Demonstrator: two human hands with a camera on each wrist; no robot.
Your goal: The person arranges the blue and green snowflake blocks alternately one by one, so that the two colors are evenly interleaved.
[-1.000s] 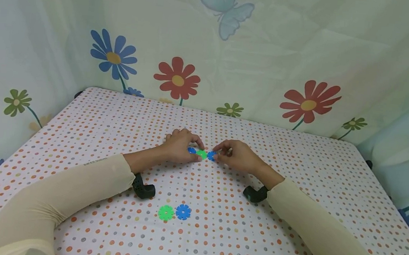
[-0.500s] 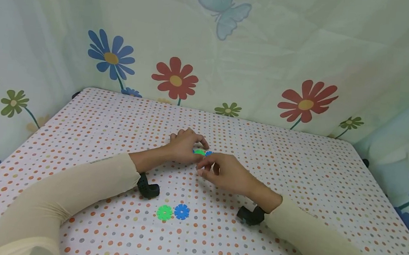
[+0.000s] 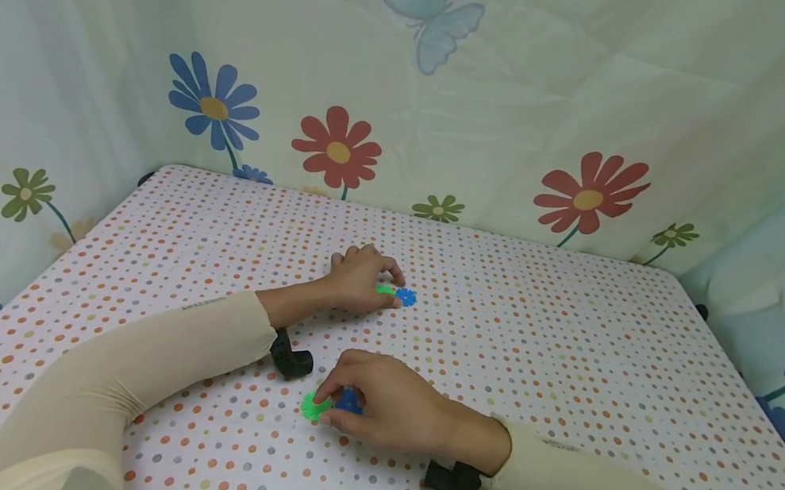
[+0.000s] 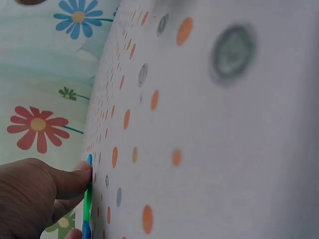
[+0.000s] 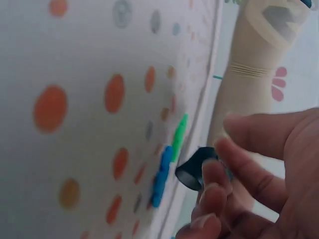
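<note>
My left hand (image 3: 360, 283) holds a joined row of notched plastic snowflake discs flat on the table, thumb and forefinger at its edges. A green disc (image 3: 385, 289) and a blue disc (image 3: 408, 298) of that row show in the head view; the left wrist view adds a second blue disc (image 4: 86, 230) at the row's other end. My right hand (image 3: 393, 406) hovers over a loose green disc (image 3: 311, 407) and a loose blue disc (image 3: 350, 400), fingers loosely bent. In the right wrist view, both loose discs lie on the table, apart from the fingertips.
A white cloth with coloured dots covers the table (image 3: 199, 448). Behind it hangs a flower-printed curtain (image 3: 498, 128). Dark wrist mounts (image 3: 292, 360) stick out below both forearms.
My right hand has let go of the blue disc at the row's right end and come down and left toward the loose discs. The left hand has shifted slightly right along the row.
</note>
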